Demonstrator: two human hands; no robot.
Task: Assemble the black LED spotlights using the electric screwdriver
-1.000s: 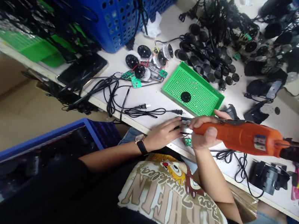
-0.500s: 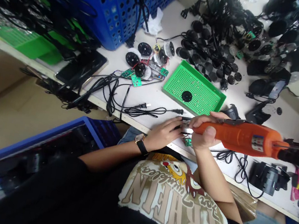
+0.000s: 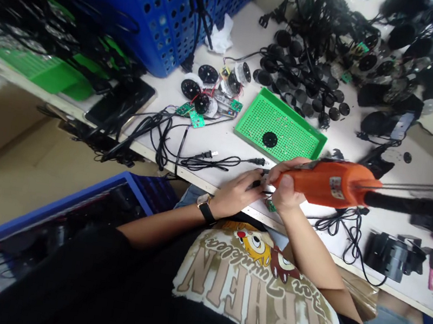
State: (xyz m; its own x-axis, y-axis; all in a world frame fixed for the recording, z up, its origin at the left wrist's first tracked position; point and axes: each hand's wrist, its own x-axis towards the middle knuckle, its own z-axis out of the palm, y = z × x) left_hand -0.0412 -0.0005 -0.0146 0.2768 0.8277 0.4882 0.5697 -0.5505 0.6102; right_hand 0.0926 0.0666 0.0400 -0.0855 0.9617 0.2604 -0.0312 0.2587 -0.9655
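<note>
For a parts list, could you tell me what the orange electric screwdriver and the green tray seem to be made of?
The orange electric screwdriver looks like glossy moulded plastic, going by its smooth shell. The green tray seems to be moulded plastic too, matte, with regular perforations.

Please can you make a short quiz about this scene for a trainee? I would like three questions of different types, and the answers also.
1. Which hand grips the orange electric screwdriver?
2. True or false: a black disc lies in the green perforated tray.
3. On which arm is the wristwatch? A: left. B: right.

Key: 1. right; 2. true; 3. A.
</note>
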